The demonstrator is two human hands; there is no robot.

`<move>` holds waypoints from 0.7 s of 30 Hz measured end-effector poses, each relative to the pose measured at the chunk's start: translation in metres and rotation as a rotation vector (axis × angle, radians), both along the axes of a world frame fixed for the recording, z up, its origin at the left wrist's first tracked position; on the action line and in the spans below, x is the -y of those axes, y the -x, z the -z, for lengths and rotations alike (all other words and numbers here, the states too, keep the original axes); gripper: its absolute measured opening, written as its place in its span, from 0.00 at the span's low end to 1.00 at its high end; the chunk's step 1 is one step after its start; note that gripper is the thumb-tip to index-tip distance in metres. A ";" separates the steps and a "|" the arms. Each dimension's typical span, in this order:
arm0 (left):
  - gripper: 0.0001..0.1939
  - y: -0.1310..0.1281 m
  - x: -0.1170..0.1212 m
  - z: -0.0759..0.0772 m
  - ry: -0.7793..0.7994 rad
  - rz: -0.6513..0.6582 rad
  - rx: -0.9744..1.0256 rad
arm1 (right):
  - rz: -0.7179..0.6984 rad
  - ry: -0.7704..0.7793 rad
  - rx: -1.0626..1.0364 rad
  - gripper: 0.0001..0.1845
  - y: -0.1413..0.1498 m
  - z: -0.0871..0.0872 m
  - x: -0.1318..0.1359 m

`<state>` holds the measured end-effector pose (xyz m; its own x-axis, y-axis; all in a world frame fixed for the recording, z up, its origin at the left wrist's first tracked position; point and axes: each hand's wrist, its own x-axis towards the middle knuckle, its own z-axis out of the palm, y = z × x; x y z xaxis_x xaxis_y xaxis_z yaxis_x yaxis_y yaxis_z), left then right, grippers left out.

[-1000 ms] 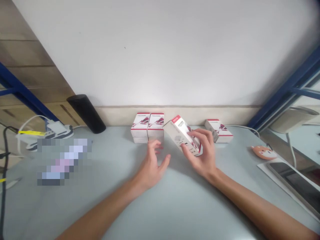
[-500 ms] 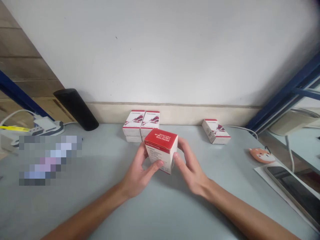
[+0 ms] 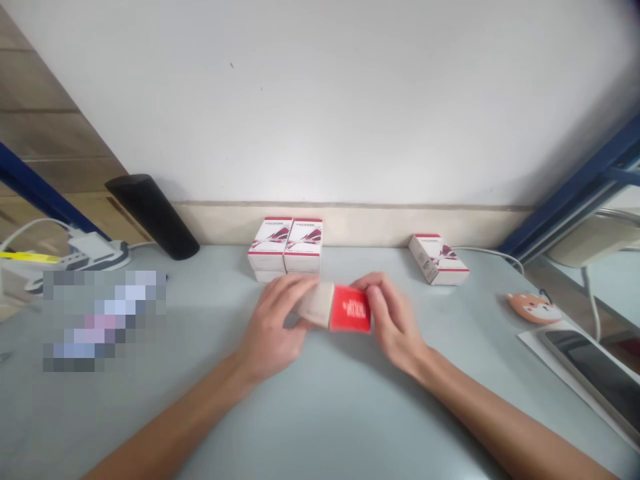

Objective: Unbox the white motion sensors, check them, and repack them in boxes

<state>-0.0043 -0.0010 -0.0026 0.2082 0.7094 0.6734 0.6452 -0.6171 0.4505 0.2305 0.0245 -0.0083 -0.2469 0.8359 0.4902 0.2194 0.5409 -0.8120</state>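
Note:
A small red-and-white carton (image 3: 337,310) is held just above the pale table (image 3: 320,413) between both hands. My left hand (image 3: 273,327) grips its pale left end, fingers curled over the top. My right hand (image 3: 393,320) pinches the red end flap, which faces me. Behind the carton, two matching cartons (image 3: 285,247) stand side by side on other cartons against the wall. Another matching carton (image 3: 439,259) lies alone to the right.
A black cylinder (image 3: 153,215) leans at the back left beside a white power strip with cables (image 3: 83,253). At the right lie an orange animal-shaped object (image 3: 533,308) and a dark tablet on white paper (image 3: 590,373). Blue frame bars run along both sides.
The carton went from my right hand alone into both hands, then turned from upright with its red top showing to lying sideways. My view shifted slightly.

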 end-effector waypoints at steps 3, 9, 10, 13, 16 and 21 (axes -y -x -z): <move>0.23 0.002 -0.001 -0.001 -0.073 0.024 -0.130 | -0.005 -0.009 0.082 0.17 -0.005 -0.002 -0.002; 0.32 0.004 -0.003 -0.002 -0.052 -0.056 -0.126 | -0.053 -0.178 0.266 0.21 -0.006 -0.006 -0.003; 0.32 0.004 -0.003 -0.002 -0.049 -0.053 -0.137 | -0.037 -0.195 0.293 0.21 -0.006 -0.005 -0.004; 0.33 0.003 -0.003 -0.003 -0.038 -0.026 -0.154 | -0.008 -0.193 0.260 0.16 -0.011 -0.001 -0.007; 0.33 0.004 -0.002 -0.003 0.022 0.009 -0.157 | 0.007 -0.121 0.159 0.23 -0.016 -0.003 -0.008; 0.38 0.010 -0.001 -0.006 0.013 0.137 -0.178 | 0.101 0.202 -0.079 0.32 -0.011 -0.014 -0.009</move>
<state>-0.0139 0.0005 0.0032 0.4180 0.6750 0.6080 0.6259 -0.6990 0.3458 0.2418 0.0338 0.0052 -0.1247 0.9373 0.3254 0.1954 0.3448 -0.9181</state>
